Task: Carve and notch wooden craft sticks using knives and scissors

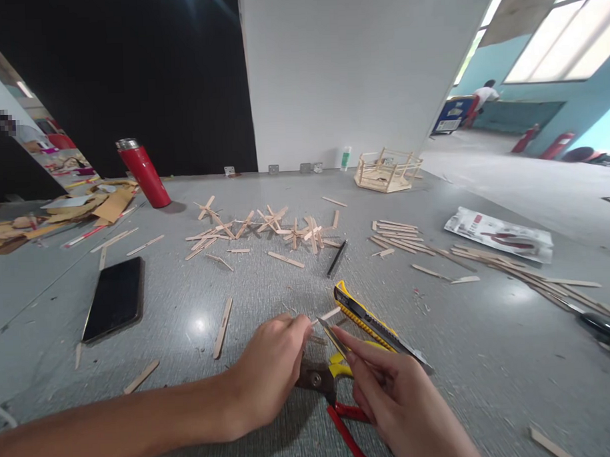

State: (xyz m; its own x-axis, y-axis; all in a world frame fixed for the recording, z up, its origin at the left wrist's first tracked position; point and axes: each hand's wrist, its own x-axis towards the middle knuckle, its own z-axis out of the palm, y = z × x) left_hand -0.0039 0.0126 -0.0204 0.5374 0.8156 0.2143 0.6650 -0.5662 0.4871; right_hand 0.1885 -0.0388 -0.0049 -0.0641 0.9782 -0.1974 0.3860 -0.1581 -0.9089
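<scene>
My left hand (282, 352) is closed, thumb and fingertips pinched round a thin wooden stick (331, 314) whose pale end pokes out to the right. In my right hand (385, 379) is a slim knife (333, 335), its pointed tip close to the left fingertips. Just beyond the right hand lies a yellow utility knife (371, 319) with its blade out. Under and between the hands rest pliers with red handles (345, 437) and a dark metal head; yellow handles (342, 367) show beside them, partly hidden.
Wooden sticks (272, 219) and a black pen (337, 259) lie ahead. A phone (115, 298) and red flask (143, 173) are left. A wooden frame (388, 172) and glue tube (345, 158) stand at the back; a white packet (498, 235) lies right. A person (486, 94) is far off.
</scene>
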